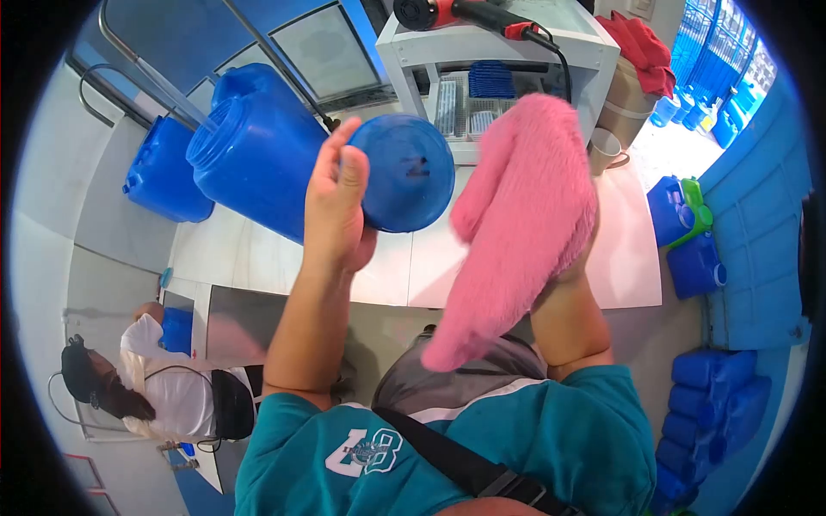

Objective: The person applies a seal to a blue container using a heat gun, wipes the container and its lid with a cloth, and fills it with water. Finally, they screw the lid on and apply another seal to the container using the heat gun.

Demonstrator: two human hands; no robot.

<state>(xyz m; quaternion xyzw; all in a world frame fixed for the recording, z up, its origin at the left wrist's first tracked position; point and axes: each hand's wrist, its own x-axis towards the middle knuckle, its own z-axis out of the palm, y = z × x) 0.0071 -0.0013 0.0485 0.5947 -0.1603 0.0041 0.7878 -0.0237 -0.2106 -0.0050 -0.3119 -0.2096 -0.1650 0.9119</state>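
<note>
My left hand grips a round, translucent blue lid by its left edge, with the flat face toward me and a dark mark on it. In my right hand is a fluffy pink cloth; it drapes over the hand, hiding the fingers, and hangs down toward my lap. Lid and cloth are apart, both above the white counter. Just left of my left hand, a large blue water container lies tilted, with a tube at its open mouth.
Another blue container stands farther left. At the back, a white shelf carries a black-and-red heat gun. A beige mug sits right of the cloth. Several blue containers are stacked at right. Another person works at lower left.
</note>
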